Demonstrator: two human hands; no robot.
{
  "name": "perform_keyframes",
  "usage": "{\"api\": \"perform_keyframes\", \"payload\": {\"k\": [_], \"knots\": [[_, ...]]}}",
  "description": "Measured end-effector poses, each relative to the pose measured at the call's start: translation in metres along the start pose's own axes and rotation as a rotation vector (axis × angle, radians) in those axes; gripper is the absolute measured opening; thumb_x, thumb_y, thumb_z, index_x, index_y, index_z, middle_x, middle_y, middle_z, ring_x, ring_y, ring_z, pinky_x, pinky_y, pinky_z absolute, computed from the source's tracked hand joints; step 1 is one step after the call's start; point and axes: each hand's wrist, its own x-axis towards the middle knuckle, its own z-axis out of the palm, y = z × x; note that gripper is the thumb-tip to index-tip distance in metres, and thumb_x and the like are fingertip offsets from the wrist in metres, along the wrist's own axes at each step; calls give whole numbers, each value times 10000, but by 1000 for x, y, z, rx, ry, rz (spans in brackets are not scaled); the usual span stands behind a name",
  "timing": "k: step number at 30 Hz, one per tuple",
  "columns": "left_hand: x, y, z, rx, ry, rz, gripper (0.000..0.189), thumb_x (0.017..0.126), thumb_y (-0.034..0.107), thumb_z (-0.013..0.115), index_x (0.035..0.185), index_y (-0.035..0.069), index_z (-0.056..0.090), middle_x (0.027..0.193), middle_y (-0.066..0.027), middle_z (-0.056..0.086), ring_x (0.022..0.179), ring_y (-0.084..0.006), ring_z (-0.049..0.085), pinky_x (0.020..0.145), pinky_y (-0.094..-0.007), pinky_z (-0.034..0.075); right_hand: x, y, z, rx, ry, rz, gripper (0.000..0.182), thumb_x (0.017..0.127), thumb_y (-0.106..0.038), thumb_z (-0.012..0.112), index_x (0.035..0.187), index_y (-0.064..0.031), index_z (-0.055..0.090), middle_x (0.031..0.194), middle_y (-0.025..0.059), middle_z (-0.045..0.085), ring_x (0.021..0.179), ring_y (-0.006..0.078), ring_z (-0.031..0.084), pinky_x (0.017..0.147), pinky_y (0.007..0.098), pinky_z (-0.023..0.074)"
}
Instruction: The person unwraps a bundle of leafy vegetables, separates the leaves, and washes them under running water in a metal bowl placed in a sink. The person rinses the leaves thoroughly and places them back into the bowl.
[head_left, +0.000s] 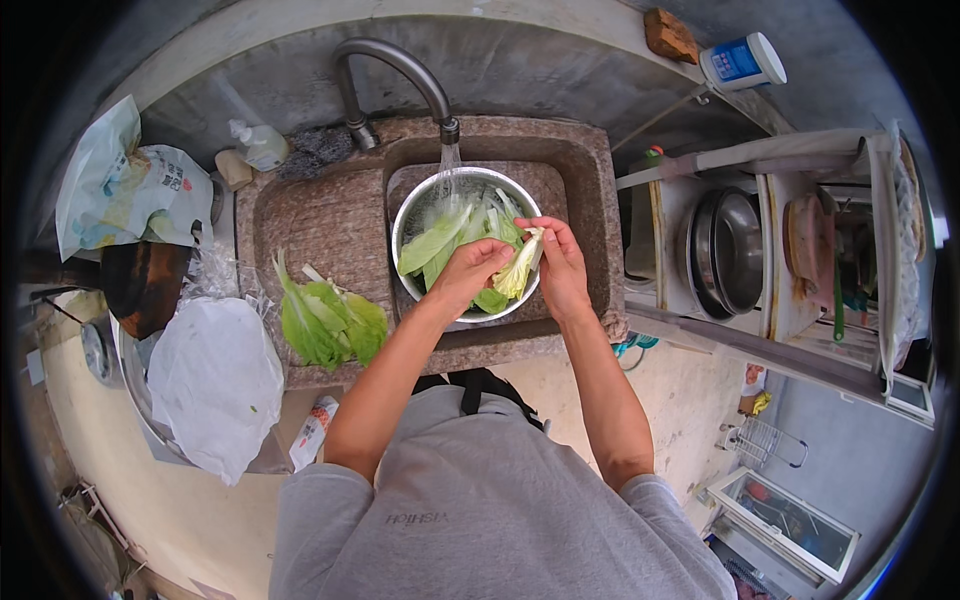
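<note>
My right hand (562, 266) pinches the pale base of a small yellow-green lettuce leaf (516, 271) over the right side of a metal basin (401, 281). My left hand (474, 271) is at the leaf's left edge, thumb and fingertips together; its fingers partly hide whether it grips the leaf. Long green leaves (437, 241) lie in the basin's water. A stream runs into it from the curved faucet (448, 129). The basin sits in the deep right bowl of a stone sink (596, 225). More leaves (334, 321) lie on the sink's shallow left side.
At the sink's back left are a dark scouring pad (315, 152) and a clear pump bottle (260, 145). Plastic bags (135, 195) and a white bag (216, 382) crowd the left. A rack (765, 180) with metal pans (726, 251) stands close on the right.
</note>
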Motion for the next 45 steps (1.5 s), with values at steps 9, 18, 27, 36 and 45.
{"api": "perform_keyframes", "payload": {"k": [9,18,27,36,45], "knots": [[-27,-58,-24,91,274,103,272,892,38,665,1140,-3,563,1041,-49,633,928,-91,584,819,-235,474,-13,66,-2,-631,-124,257,417,1028,-253,469,1395,-57,451,1184,74,589,1097,140,529,964,294,432],[-160,-79,-153,472,1022,329,266,890,5,617,1148,-14,551,970,-120,641,852,-165,616,746,-294,491,-18,147,-23,-620,-328,537,370,996,-264,539,1300,-54,535,1082,89,656,936,146,585,863,287,475],[-129,-50,-166,1092,1016,314,332,817,84,663,1126,-9,587,1145,-201,586,1087,-394,538,948,-438,420,34,193,-78,-1129,178,51,692,815,-364,728,1394,-105,451,1345,252,471,1221,384,478,1034,435,395],[116,-121,-120,1304,834,-203,945,736,631,687,1310,-89,474,1298,-321,489,1213,-435,485,1047,-458,370,129,198,-87,-1276,82,407,1131,694,-718,668,1550,-199,142,1545,252,171,1414,411,225,1136,480,260],[162,-201,-177,943,795,167,782,747,426,779,1318,-26,494,1267,-220,565,1123,-340,564,973,-420,442,137,261,-95,-1042,105,334,1072,752,-719,616,1494,-47,234,1436,284,397,1325,398,414,1095,417,341]]}}
